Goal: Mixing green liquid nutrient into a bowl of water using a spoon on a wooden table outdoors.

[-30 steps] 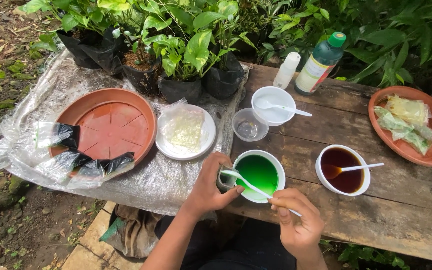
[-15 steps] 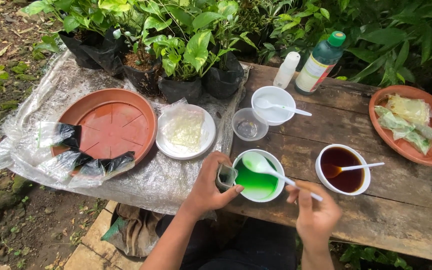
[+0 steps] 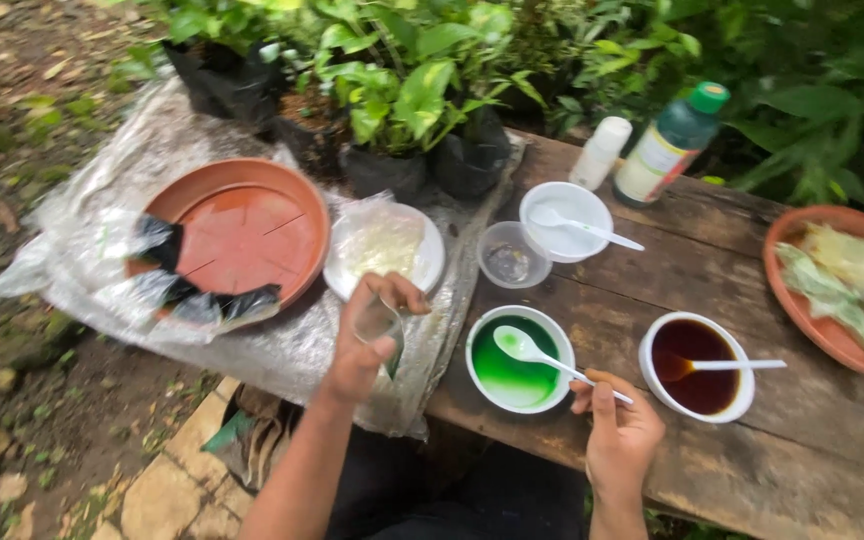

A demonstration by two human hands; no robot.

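My left hand (image 3: 372,335) holds a small clear plastic cup (image 3: 380,323), lifted left of the white bowl of green liquid (image 3: 518,362). My right hand (image 3: 616,428) grips the handle of a white plastic spoon (image 3: 529,349) whose bowl rests over the green liquid. To the right stands a white bowl of dark brown liquid (image 3: 697,366) with another white spoon in it. Behind are a white bowl (image 3: 565,220) with a spoon and a small clear cup (image 3: 512,255).
A white plate with pale material (image 3: 384,248) and a terracotta saucer (image 3: 242,232) lie on a plastic sheet (image 3: 102,260). Potted plants (image 3: 402,110) stand behind. A green-capped bottle (image 3: 674,145), a white bottle (image 3: 600,152) and a terracotta dish of leaves (image 3: 837,285) sit on the wooden table (image 3: 792,470).
My left hand has pulled the small clear cup away from the green bowl to the left. The spoon has come down into the bowl, and the view has shifted.
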